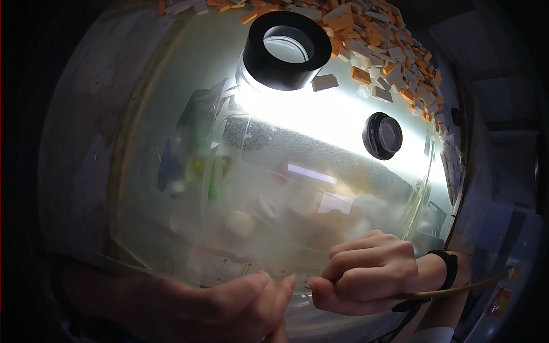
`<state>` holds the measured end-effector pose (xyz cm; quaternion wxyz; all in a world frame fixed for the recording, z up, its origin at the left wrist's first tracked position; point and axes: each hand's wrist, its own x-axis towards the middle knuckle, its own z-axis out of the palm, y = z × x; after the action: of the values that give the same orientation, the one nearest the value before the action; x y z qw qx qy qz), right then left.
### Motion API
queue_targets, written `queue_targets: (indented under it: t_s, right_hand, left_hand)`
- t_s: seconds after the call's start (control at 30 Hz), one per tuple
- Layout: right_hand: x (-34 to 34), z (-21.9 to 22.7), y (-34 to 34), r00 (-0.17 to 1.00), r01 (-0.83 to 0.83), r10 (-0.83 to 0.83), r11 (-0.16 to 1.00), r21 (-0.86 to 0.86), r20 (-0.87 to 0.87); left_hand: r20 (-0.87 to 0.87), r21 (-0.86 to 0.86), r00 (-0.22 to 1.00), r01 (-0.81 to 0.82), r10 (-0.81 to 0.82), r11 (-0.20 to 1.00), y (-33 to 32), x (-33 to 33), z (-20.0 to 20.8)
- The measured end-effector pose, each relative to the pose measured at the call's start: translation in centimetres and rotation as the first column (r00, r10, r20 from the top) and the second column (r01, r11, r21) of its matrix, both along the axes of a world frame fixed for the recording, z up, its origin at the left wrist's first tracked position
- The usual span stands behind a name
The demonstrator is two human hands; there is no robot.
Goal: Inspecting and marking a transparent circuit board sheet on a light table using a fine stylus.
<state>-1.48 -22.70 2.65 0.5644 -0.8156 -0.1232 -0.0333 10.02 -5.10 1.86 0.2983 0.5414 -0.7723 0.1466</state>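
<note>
So my right hand (369,271) was down at about 5 o'clock, fist curled tight around a thin brown stick (457,288), the grip fully closed on it. The stick ran out past my wrist toward 4 o'clock, just under the black wristband (449,268) I had on. My left hand (240,300) sat at 6 o'clock, fingers drawn together with the tips nearly meeting my right thumb. Whether that grip actually pinched anything I couldn't tell, it was too dark and blurry down there.

Both hands were right at the near edge of a glossy, brightly lit worktop (171,86) that was throwing back a ton of reflections, so most of what lay in the middle was a smeary haze. A big black-rimmed magnifier lens (286,48) stood at 12 o'clock with a strong white glow just below it. A smaller black round lens (382,135) sat at about 2 o'clock, well apart from my hands. Along the far rim, from 12 to 2 o'clock, there was a heap of little orange and white tiles (377,40), with one loose grey-brown tile (325,82) lying just beside the big magnifier.
</note>
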Motion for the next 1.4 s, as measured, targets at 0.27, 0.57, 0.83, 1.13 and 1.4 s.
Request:
queue_targets:
  t_s: [0.27,0.57,0.83,1.13,1.4]
  right_hand:
    - [-0.3,-0.4,-0.1,1.000,-0.008,0.009,1.000,-0.025,0.026]
    - [-0.5,-0.6,-0.1,0.998,-0.002,0.004,0.999,-0.040,0.058]
    - [-0.5,-0.9,-0.3,0.997,-0.022,0.022,1.000,0.000,0.070]
    - [-0.4,1.1,-0.4,0.997,0.057,-0.061,0.994,-0.098,-0.038]
    - [-2.4,7.3,-4.7,0.761,0.633,-0.638,0.692,-0.347,0.117]
  left_hand:
    - [0.005,-0.009,1.000,-0.001,0.001,1.000,-0.1,-0.1,-0.1]
    - [0.010,0.014,1.000,0.021,-0.021,1.000,-0.1,0.0,0.1]
    - [0.004,0.023,1.000,0.023,-0.023,0.999,-0.1,0.0,0.1]
    - [-0.010,0.050,0.995,0.096,-0.095,0.994,-0.1,0.3,0.5]
    - [0.025,0.200,0.999,0.020,-0.025,0.980,2.2,0.5,2.0]
